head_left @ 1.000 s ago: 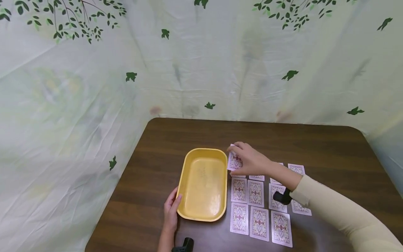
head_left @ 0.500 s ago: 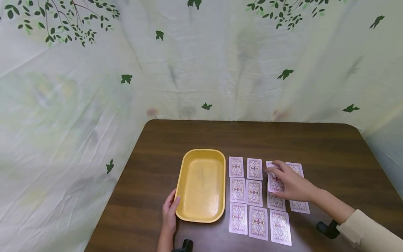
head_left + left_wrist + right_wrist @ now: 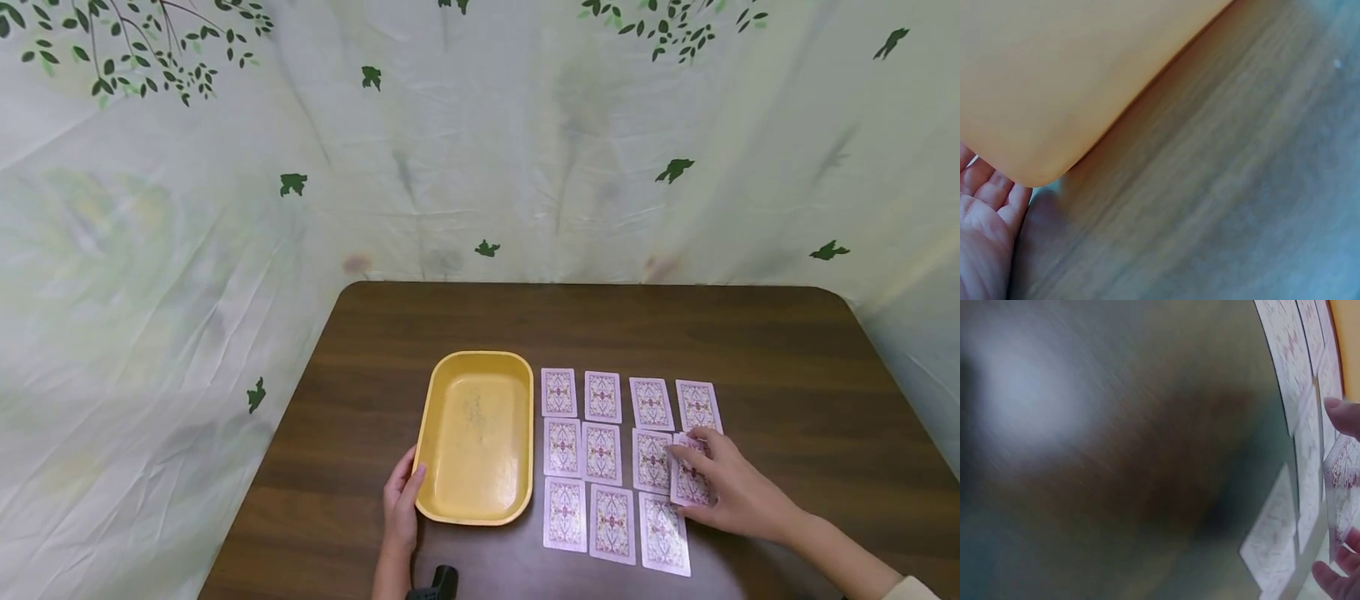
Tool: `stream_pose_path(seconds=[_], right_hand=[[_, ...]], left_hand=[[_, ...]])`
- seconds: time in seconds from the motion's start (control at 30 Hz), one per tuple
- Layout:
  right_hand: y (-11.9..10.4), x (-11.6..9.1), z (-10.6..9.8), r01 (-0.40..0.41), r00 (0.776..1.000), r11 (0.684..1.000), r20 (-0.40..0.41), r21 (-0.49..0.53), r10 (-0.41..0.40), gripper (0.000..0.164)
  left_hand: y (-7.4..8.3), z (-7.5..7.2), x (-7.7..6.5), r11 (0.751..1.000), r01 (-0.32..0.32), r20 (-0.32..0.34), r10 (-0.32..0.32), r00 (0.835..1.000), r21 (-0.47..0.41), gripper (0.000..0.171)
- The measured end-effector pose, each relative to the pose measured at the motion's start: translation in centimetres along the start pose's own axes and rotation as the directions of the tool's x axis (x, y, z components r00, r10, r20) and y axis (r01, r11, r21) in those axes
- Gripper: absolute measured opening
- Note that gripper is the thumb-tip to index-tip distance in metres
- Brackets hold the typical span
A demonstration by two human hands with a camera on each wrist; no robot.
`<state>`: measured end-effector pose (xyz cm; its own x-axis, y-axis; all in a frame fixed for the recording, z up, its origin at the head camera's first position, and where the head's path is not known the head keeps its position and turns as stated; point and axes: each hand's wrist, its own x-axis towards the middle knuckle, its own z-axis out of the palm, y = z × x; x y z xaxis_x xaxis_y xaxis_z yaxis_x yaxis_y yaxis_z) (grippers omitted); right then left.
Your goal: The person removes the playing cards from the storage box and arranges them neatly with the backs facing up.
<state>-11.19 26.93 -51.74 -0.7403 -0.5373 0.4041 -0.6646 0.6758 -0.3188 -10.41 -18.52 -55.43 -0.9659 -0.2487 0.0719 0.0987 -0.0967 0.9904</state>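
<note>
My right hand pinches a playing card between thumb and fingers. The patterned back faces up, and the card slightly overlaps its left neighbour. Seen from the right wrist, this playing card is tilted and my thumb lies at one end. What is under the hand is hidden. My left hand grips the lower left edge of a yellow tray, thumb at the rim. In the left wrist view, fingers curl against the corner of the tray.
Several face-down cards lie in rows right of the tray, with the same patterned backs. The brown wooden table reaches back to a pale curtain with leaf prints. A black wrist device sits below my left hand.
My right hand has moved from beside the tray's upper right corner rightwards and towards me, holding a card, to the rightmost column. My left hand has stayed on the tray.
</note>
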Motion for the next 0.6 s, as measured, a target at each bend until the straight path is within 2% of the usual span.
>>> stream_pose_path(seconds=[0.4, 0.6], right_hand=[[-1.9, -4.3, 0.4, -0.095, 0.995, 0.995, 0.03, 0.016, 0.094, 0.08], [-3.0, -5.7, 0.1, -0.174, 0.976, 0.984, 0.125, -0.047, 0.179, 0.077]], left_hand=[[-0.1, -0.1, -0.1, 1.0, -0.002, 0.001, 0.002, 1.0, -0.006, 0.035], [0.0, -0.1, -0.1, 1.0, -0.003, 0.005, 0.003, 1.0, -0.012, 0.035]])
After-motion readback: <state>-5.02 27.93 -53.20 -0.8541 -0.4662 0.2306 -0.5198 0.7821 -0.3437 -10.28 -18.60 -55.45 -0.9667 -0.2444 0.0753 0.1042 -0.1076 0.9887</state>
